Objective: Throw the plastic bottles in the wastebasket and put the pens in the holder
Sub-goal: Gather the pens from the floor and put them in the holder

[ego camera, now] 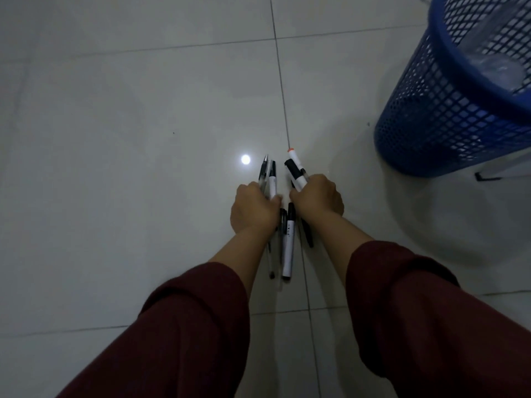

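My left hand point(253, 206) is closed around a bunch of pens point(270, 179), their tips pointing away from me over the tiled floor. My right hand point(317, 196) grips another bunch: a white marker with a black cap point(296, 173) and an orange-tipped pen behind it. Between the two wrists a white marker with a black cap point(288, 248) and thin dark pens show; I cannot tell which hand holds them or whether they lie on the floor. A blue mesh wastebasket point(448, 110) stands at the right, with clear plastic bottles point(497, 67) inside. No pen holder is in view.
Glossy pale floor tiles point(143, 110) with dark grout lines spread all around, and a bright lamp reflection point(245, 159) lies just left of the pens. A small dark object point(485, 176) lies at the basket's foot, right edge. Dark red sleeves cover both forearms.
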